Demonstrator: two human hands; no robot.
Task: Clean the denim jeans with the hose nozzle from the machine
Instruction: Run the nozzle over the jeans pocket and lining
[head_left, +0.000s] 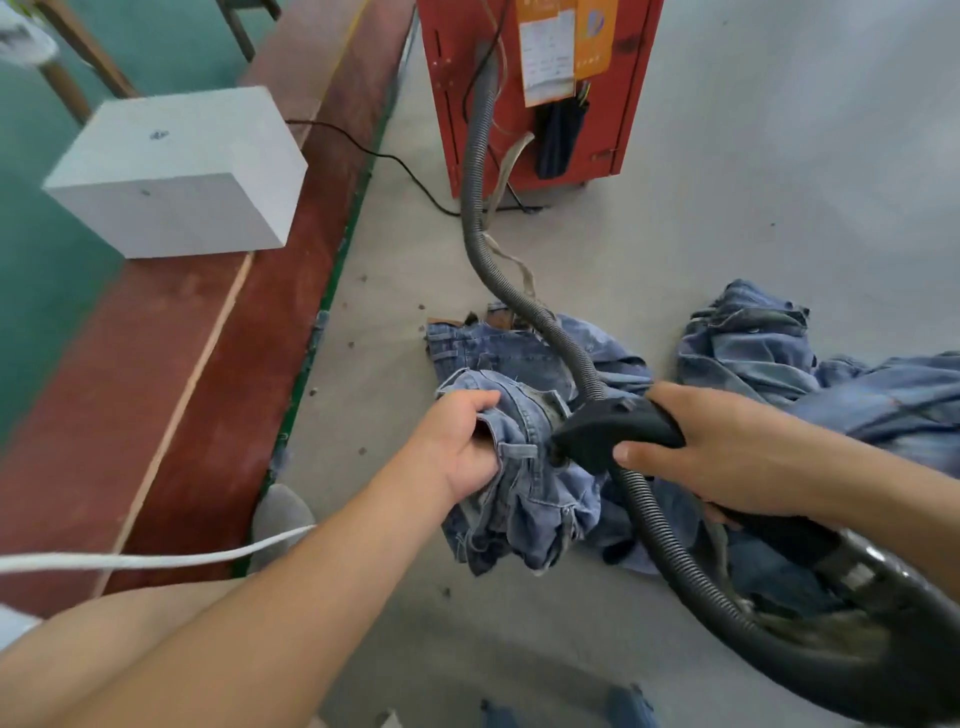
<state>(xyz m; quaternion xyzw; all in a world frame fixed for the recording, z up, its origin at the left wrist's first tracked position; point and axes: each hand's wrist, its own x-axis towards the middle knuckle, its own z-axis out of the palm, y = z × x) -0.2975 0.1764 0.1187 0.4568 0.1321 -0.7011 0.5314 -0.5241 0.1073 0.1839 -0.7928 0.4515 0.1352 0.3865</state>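
At centre frame the left hand (462, 447) bunches the crumpled blue denim jeans (524, 499) taut, seemingly to steady them, while at three o'clock the right hand (727, 452) grips the black plastic hose nozzle (613, 428), tip touching the denim.

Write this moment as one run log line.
left hand: grips jeans | right hand: holds nozzle on jeans | hose: from machine
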